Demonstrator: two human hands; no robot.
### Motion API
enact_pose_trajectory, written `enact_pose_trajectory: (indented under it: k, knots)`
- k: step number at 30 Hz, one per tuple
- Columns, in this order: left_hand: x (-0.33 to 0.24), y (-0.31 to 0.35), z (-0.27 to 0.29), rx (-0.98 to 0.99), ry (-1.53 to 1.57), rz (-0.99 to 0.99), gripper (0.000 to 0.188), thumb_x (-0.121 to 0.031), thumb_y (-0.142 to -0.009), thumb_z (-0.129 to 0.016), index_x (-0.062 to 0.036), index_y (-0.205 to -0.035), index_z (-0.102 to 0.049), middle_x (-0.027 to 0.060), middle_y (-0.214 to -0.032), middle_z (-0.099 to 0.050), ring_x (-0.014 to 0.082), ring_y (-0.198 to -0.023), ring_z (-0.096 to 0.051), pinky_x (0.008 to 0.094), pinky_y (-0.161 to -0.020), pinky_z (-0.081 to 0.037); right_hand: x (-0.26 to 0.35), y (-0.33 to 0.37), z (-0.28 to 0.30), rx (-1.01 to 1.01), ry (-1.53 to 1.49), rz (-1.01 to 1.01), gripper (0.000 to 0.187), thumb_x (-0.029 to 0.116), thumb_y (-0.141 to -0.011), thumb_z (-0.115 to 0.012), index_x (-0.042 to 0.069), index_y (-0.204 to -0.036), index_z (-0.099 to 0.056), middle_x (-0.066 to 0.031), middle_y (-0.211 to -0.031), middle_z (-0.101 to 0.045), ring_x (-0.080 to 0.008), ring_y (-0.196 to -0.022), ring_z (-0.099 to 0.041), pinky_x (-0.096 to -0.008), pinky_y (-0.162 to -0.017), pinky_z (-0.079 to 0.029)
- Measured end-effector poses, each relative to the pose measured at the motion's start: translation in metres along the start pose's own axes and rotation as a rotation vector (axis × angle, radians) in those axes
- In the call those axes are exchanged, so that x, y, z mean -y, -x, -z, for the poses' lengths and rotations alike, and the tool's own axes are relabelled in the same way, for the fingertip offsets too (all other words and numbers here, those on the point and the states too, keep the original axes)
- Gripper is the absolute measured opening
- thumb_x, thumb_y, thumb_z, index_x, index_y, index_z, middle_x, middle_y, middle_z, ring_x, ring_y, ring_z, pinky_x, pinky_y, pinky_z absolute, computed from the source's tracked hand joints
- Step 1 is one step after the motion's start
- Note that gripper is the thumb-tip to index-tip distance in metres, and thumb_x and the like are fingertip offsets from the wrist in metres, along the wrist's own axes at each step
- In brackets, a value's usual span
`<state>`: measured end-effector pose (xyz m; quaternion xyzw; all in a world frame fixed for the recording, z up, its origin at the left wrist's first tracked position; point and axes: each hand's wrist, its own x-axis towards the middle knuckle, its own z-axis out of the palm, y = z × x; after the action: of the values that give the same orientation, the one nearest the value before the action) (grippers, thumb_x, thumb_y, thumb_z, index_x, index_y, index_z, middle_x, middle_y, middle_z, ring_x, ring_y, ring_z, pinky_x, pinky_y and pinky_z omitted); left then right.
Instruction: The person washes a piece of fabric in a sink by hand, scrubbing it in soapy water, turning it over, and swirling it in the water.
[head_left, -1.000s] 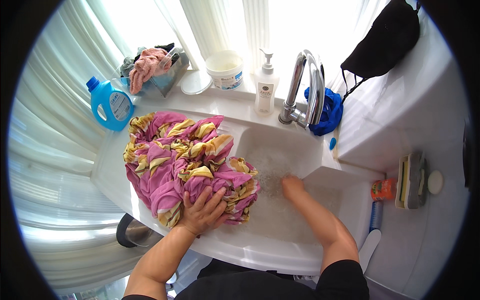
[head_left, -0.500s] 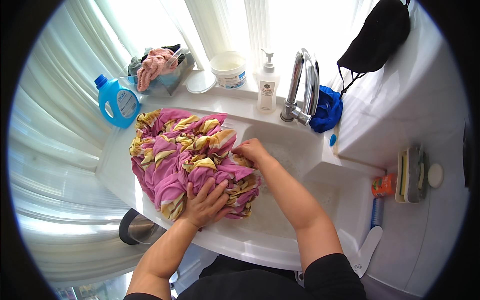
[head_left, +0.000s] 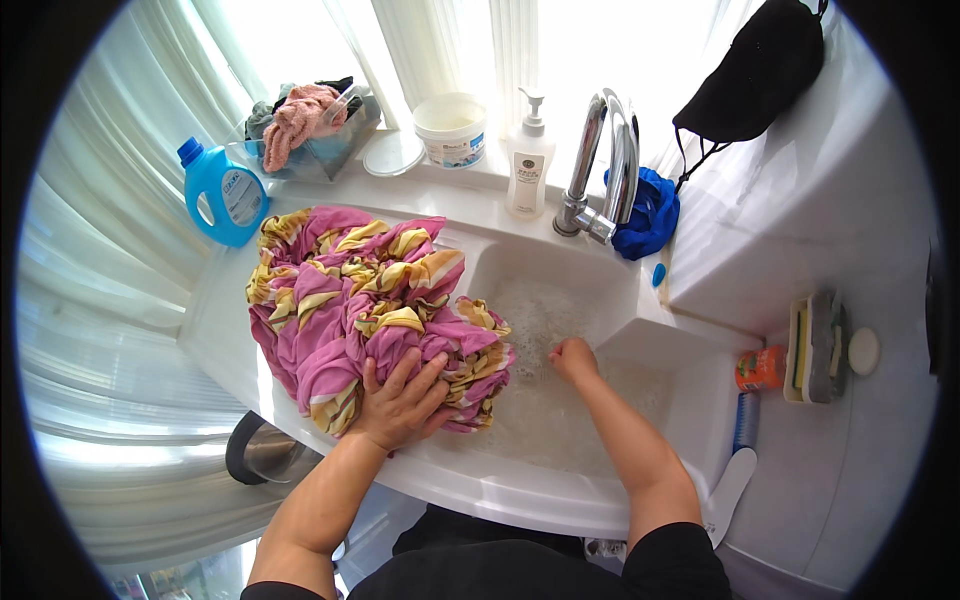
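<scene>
A crumpled pink cloth with yellow and brown patches (head_left: 330,320) lies bunched on the sloping left side of the white sink (head_left: 230,330), its right end hanging over the basin. My left hand (head_left: 402,405) presses flat on the cloth's near edge, fingers spread. Off to the right, apart from the cloth, my right hand (head_left: 573,360) is over the basin with its fingers curled closed. Whatever may be in those fingers is hidden. Cloudy, slightly foamy water (head_left: 560,415) covers the basin floor.
Behind the basin stand a chrome faucet (head_left: 600,180), a white pump bottle (head_left: 528,160), a white tub (head_left: 450,135) and a blue cloth (head_left: 648,215). A blue detergent jug (head_left: 225,195) and a clear bin of cloths (head_left: 305,135) sit back left. A sponge holder (head_left: 812,350) is at right.
My right hand has left the cloth's right end and moved right and nearer, over the water. The cloth's right end has shifted slightly. My left hand stays pressed on the cloth.
</scene>
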<state>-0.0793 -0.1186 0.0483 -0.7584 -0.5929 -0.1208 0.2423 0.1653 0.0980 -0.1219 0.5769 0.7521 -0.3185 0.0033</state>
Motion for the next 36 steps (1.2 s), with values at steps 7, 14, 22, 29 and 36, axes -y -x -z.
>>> enact_pose_trajectory:
  k: [7,14,22,29,36]
  knots:
    - [0.002,0.001,-0.001,-0.013,0.007,-0.005,0.034,-0.051,-0.076,-0.068,-0.0218,-0.094,-0.063,-0.0031,-0.139,-0.052,0.027,-0.135,-0.04,0.0633,-0.113,-0.002,0.063,-0.001,0.028,-0.175,0.13,0.26,0.029,0.023,-0.081,-0.07,0.006,-0.105,-0.068,-0.0189,-0.115,-0.061,-0.0359,-0.104,-0.06,-0.044,-0.085,-0.051]
    - [0.001,0.003,-0.002,-0.015,0.03,0.002,0.035,-0.05,-0.076,-0.069,-0.0212,-0.095,-0.063,-0.0027,-0.138,-0.053,0.0267,-0.134,-0.04,0.0629,-0.113,-0.002,0.155,-0.004,0.072,-0.077,-0.523,0.55,0.028,0.03,-0.082,-0.071,0.005,-0.095,-0.072,-0.0184,-0.118,-0.061,-0.0279,-0.111,-0.058,-0.0378,-0.09,-0.048]
    - [0.002,0.002,-0.001,-0.022,0.03,-0.014,0.034,-0.049,-0.075,-0.069,-0.0209,-0.094,-0.064,-0.0026,-0.137,-0.054,0.0263,-0.133,-0.041,0.0627,-0.113,-0.001,0.183,-0.005,0.08,0.354,-0.859,0.433,0.017,0.018,-0.086,-0.067,0.001,-0.086,-0.07,-0.0037,-0.079,-0.066,-0.009,-0.067,-0.058,-0.0279,-0.058,-0.048]
    - [0.002,0.003,-0.001,-0.018,0.014,-0.013,0.033,-0.05,-0.075,-0.069,-0.0212,-0.092,-0.063,-0.0025,-0.136,-0.054,0.0262,-0.133,-0.041,0.0631,-0.113,0.0,0.127,-0.02,0.068,0.125,-0.784,0.264,0.019,0.02,-0.088,-0.066,0.001,-0.088,-0.067,-0.0023,-0.078,-0.064,-0.0106,-0.068,-0.053,-0.0294,-0.064,-0.047]
    - [0.001,0.002,-0.001,-0.037,0.012,0.002,0.034,-0.05,-0.076,-0.068,-0.0214,-0.093,-0.063,-0.0028,-0.136,-0.054,0.0262,-0.133,-0.042,0.0633,-0.113,-0.001,-0.003,0.015,-0.008,-0.134,0.208,0.337,0.015,0.016,-0.083,-0.064,0.003,-0.091,-0.068,-0.0148,-0.096,-0.065,-0.0309,-0.084,-0.064,-0.0434,-0.075,-0.051]
